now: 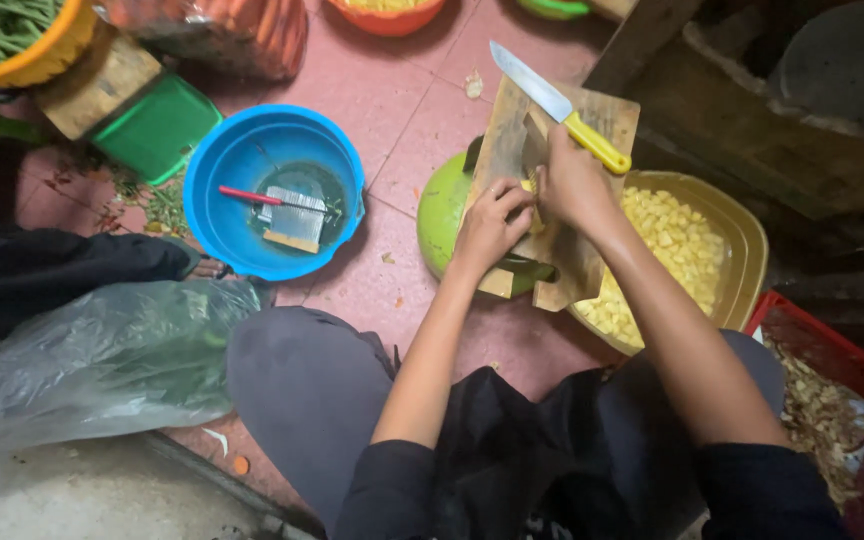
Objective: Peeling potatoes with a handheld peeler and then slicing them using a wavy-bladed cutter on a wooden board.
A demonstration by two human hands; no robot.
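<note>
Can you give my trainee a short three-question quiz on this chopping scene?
1. True or false: the right hand holds a knife with a yellow handle.
2. What lies in the yellow basin beside the wooden cutting board? A) green beans B) pale yellow diced pieces C) water
3. What is the cutting board resting on?

Key
1. True; the blade points up and away over the board.
2. B; diced pieces fill the basin.
3. A green round container; the left hand presses a small yellow piece on the board above it.
</note>
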